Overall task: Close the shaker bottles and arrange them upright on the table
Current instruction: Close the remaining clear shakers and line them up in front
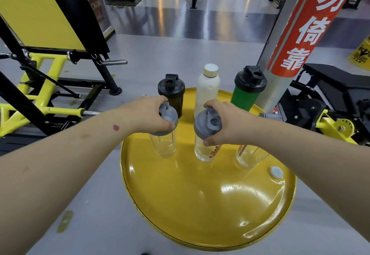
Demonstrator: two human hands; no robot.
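Grasping grey lids — left hand (149, 114), right hand (224, 123) — near table (200, 214) bare.

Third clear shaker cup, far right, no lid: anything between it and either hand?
The right forearm crosses over its top, hiding the rim. Both hands are busy: left hand on the left clear bottle's grey lid, right hand on the middle grey lid. Nothing else blocks the lidless clear cup.

The near half of the yellow round table (200, 204) lay bare, except for a small grey cap (276, 172). Six upright bottles crowded the far half; a silver pillar (278, 58) blocked beyond.
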